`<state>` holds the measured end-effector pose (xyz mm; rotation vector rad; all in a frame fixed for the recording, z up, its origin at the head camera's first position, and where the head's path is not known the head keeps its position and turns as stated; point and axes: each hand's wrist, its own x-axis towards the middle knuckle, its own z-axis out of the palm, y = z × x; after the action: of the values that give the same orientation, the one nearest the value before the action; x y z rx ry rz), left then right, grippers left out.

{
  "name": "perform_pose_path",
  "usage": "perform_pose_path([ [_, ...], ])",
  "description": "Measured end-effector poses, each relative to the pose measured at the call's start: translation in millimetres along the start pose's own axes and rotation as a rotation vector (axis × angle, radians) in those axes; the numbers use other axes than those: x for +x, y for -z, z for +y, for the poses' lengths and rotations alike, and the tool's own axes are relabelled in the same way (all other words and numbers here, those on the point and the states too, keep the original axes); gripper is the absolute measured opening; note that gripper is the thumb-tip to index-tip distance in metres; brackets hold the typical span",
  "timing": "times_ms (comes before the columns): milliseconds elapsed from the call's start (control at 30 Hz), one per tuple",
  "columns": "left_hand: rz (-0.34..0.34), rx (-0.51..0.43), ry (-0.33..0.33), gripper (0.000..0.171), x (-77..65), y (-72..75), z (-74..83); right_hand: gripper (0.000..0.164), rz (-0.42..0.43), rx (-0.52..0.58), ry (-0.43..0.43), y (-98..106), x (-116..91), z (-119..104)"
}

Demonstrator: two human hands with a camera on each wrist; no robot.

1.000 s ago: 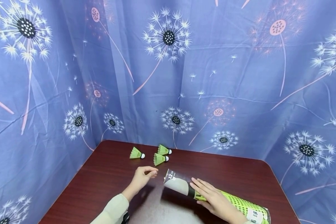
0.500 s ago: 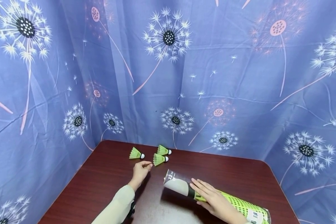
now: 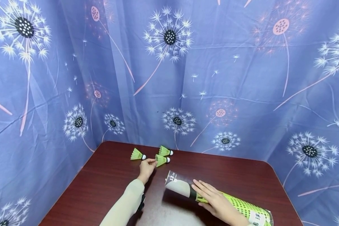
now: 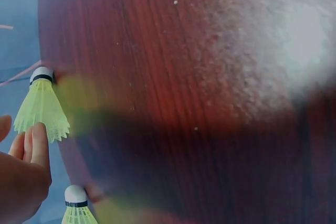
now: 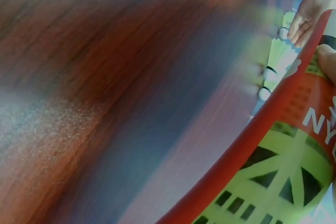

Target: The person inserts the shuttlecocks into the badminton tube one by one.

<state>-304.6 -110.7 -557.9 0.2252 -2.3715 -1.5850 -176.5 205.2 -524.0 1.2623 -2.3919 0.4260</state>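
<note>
Three yellow-green shuttlecocks with white corks lie near the table's far edge. My left hand (image 3: 147, 169) is at the feathered skirt of the front shuttlecock (image 3: 161, 160), fingertips against it; whether they pinch it I cannot tell. In the left wrist view the fingers (image 4: 40, 145) overlap that shuttlecock's skirt (image 4: 41, 106). A left shuttlecock (image 3: 137, 154) lies just beyond this hand, and a rear shuttlecock (image 3: 165, 151) behind the front one. My right hand (image 3: 213, 199) holds the shuttlecock tube (image 3: 237, 202), fingers across its top; the tube's clear end (image 3: 172, 177) points left.
The dark red-brown table (image 3: 101, 185) has rounded far corners and a bright glare patch near its front. Blue curtain (image 3: 186, 78) with dandelion prints stands close behind the far edge and along the left side.
My left hand has moved away from the tube's end, forward and left, then slightly right to the front shuttlecock. The right hand, the tube and the shuttlecocks have stayed in place.
</note>
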Motion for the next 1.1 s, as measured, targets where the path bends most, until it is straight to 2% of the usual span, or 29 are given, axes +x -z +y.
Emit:
perform_pose_path([
  [200, 0.000, -0.016, -0.005, 0.018, -0.9, -8.8, -0.4, 0.085, 0.015, -0.014, 0.003, 0.1, -0.8, -0.8],
  [400, 0.057, 0.036, -0.101, 0.009, -1.1, -17.9, -6.1, 0.081, 0.008, -0.015, 0.004, -0.2, 0.2, -1.4],
  [533, 0.064, 0.059, -0.132, 0.007, -0.1, -18.5, -9.0, 0.079, 0.015, -0.017, 0.006, -0.7, 0.2, -0.5],
  [767, 0.023, 0.110, -0.119, 0.004, -0.6, -6.1, -10.0, 0.081, -0.009, -0.018, -0.012, -0.3, -0.4, 0.1],
  [1000, -0.022, 0.082, -0.214, 0.004, -6.5, 12.8, -6.2, 0.084, 0.024, -0.040, 0.005, 1.8, 0.1, -0.3],
  [1100, -0.066, 0.049, -0.224, 0.004, -10.1, 21.3, -3.5, 0.084, 0.025, -0.040, 0.002, 3.1, 0.1, 0.2],
])
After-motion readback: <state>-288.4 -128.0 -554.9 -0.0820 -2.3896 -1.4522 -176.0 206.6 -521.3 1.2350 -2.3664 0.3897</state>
